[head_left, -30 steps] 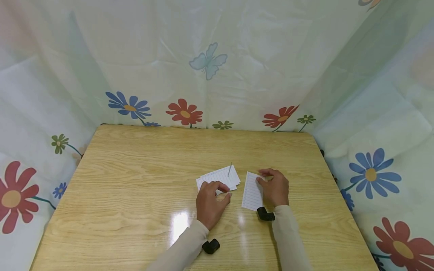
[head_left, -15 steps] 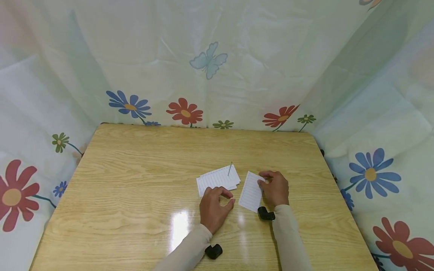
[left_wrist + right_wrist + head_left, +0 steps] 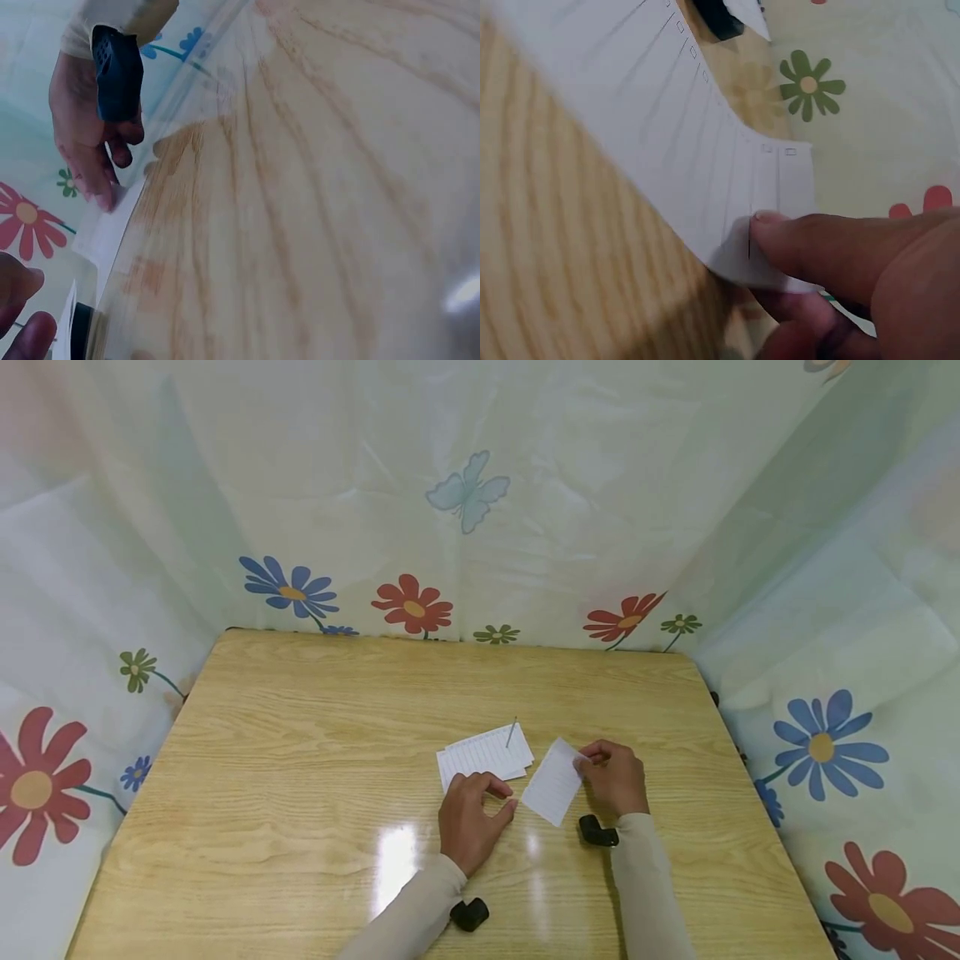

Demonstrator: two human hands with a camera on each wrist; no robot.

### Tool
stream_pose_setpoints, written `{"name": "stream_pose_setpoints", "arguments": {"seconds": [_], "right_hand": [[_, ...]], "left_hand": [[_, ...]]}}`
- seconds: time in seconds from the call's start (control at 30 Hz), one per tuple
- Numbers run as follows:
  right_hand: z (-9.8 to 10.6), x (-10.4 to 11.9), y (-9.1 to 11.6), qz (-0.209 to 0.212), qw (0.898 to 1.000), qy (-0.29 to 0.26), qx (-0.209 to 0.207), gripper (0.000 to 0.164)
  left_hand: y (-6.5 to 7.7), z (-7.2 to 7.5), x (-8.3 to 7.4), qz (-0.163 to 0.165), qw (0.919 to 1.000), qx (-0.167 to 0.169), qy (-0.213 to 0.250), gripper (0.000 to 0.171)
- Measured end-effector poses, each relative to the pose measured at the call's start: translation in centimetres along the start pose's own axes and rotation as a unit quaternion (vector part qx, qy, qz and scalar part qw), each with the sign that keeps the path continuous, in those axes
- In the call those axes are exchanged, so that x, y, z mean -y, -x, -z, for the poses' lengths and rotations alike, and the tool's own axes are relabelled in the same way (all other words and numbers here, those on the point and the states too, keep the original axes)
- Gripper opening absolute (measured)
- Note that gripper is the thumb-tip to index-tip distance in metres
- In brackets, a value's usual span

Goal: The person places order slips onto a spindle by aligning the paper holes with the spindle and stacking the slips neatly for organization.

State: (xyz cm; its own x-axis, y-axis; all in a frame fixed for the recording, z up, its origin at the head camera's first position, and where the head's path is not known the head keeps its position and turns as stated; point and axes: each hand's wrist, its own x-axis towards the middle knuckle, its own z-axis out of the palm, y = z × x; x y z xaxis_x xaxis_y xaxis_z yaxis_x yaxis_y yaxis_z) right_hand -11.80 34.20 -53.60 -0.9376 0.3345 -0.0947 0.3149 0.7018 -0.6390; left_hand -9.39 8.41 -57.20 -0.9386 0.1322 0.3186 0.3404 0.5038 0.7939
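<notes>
My right hand (image 3: 618, 779) pinches one lined white paper sheet (image 3: 553, 785) by its upper right edge, thumb on top. In the right wrist view the sheet (image 3: 660, 112) bends upward near the thumb, with small printed boxes along one edge. My left hand (image 3: 471, 822) has curved fingers and a gap between thumb and fingertips, close to the sheet's left corner. Behind it lie more lined sheets (image 3: 480, 756), partly hidden by that hand, with a thin metal spike (image 3: 512, 732) sticking up through them. A black base (image 3: 79, 330) shows beside these sheets in the left wrist view.
The wooden table (image 3: 300, 735) reaches back to a flower-print curtain (image 3: 337, 485), which also hangs along both sides. A black wrist camera (image 3: 470, 914) is on the left sleeve, another black camera (image 3: 597, 832) on the right.
The sheet in my right hand has turned clockwise and its lower end has swung left, toward my left hand. My left hand has drawn slightly back from the spiked sheets.
</notes>
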Motion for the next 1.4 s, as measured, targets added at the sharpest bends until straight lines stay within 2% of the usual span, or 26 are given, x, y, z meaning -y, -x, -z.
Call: {"name": "stream_pose_setpoints", "arguments": {"seconds": [0.23, 0.53, 0.63, 0.8, 0.9, 1.13, 1.4], "right_hand": [[1.0, -1.2, -0.2, 0.037, 0.997, -0.036, 0.051, 0.017], [1.5, -2.1, 0.0, 0.026, 0.991, -0.089, 0.095, 0.021], [1.7, -1.9, 0.3, 0.018, 0.985, -0.132, 0.108, 0.022], [2.2, -1.3, 0.8, 0.022, 0.970, -0.203, 0.134, 0.024], [2.4, -1.0, 1.1, 0.022, 0.963, -0.229, 0.140, 0.024], [2.5, -0.2, 1.4, 0.045, 0.956, -0.252, 0.147, 0.028], [2.6, 1.2, 2.0, 0.044, 0.950, -0.279, 0.132, 0.028]], "left_hand": [[-0.1, 0.3, 0.0, 0.012, 0.9998, 0.017, 0.000, 0.018], [-0.3, 0.4, 0.0, 0.024, 0.9991, 0.036, 0.003, 0.016], [-0.3, 0.5, -0.2, 0.030, 0.9987, 0.041, 0.004, 0.016], [-0.5, 0.7, -0.2, 0.035, 0.9984, 0.044, 0.010, 0.015], [-0.5, 0.7, -0.3, 0.036, 0.9981, 0.047, 0.019, 0.014], [-0.4, 0.9, -0.6, 0.039, 0.9966, 0.057, 0.045, 0.012], [-0.3, 1.1, -0.9, 0.042, 0.9923, 0.051, 0.105, 0.011]]}}
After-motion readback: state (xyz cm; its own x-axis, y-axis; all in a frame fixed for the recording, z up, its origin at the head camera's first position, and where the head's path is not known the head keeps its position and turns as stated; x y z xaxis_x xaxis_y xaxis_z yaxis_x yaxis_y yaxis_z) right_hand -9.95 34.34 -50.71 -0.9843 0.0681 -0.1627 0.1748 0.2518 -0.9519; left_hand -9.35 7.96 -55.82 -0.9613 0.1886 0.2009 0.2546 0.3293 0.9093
